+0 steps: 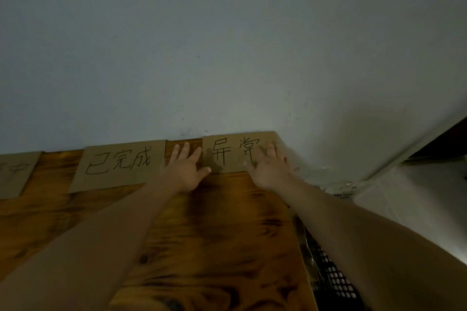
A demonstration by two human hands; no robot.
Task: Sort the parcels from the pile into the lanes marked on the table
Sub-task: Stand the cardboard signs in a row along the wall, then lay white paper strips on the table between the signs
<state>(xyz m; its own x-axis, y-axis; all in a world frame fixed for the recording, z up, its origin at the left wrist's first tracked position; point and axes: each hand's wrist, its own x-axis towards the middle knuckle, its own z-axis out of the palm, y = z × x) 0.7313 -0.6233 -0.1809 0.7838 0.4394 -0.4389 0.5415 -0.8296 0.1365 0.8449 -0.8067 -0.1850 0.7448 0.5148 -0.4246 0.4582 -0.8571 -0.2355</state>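
Three cardboard lane signs lean against the wall at the far edge of the wooden table point(214, 235). The right sign point(227, 151) has two handwritten characters, the middle sign point(118, 164) has three, and the left sign point(15, 174) is cut off by the frame. My left hand point(183, 169) lies flat with fingers spread at the right sign's left edge. My right hand point(269, 168) rests flat on that sign's right part, fingers apart. Neither hand holds anything. No parcels are in view.
A pale wall point(227, 58) rises directly behind the signs. To the right of the table's edge stands a black perforated crate point(331, 278), partly under my right forearm. A white surface point(417, 199) lies at the far right.
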